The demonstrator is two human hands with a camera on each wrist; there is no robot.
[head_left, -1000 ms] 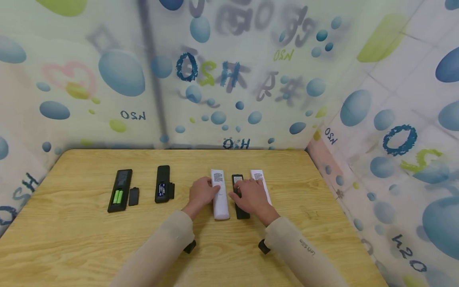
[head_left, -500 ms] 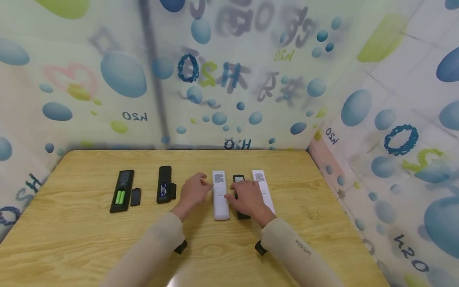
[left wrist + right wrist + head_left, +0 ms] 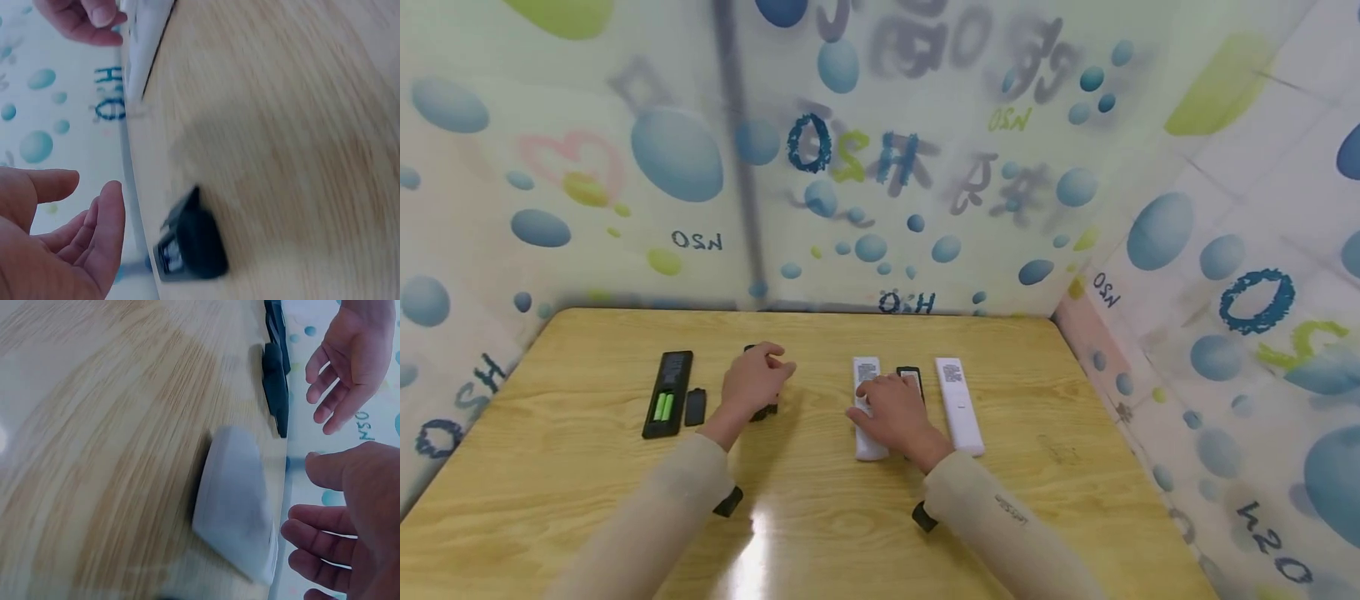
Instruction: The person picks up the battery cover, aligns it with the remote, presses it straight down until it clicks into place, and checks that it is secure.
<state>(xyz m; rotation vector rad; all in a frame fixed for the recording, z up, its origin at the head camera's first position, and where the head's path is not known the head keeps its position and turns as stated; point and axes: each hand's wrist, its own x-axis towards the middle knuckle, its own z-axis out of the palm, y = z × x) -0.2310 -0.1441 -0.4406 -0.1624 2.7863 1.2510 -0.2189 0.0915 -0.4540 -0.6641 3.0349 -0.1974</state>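
My left hand (image 3: 756,379) hovers over a black remote control (image 3: 200,247), its fingers loosely bent and holding nothing. That remote lies back up with batteries in its uncovered compartment; in the head view the hand hides most of it. My right hand (image 3: 891,408), fingers relaxed, hangs above a white remote control (image 3: 871,446) and partly covers the narrow black remote control (image 3: 910,372) beside it. In the right wrist view a gap shows between the right hand (image 3: 350,512) and the white remote (image 3: 234,500). A second white remote control (image 3: 958,408) lies to the right.
At the left lies another black remote control (image 3: 667,392) with two green batteries (image 3: 664,407) in its uncovered compartment. Its detached battery cover (image 3: 696,407) sits alongside. The wooden table (image 3: 827,525) meets a patterned wall (image 3: 850,275) at the back.
My left hand has left the white remote and moved left to above the black remote. My right hand has shifted slightly left, over the white remote, uncovering the rightmost one.
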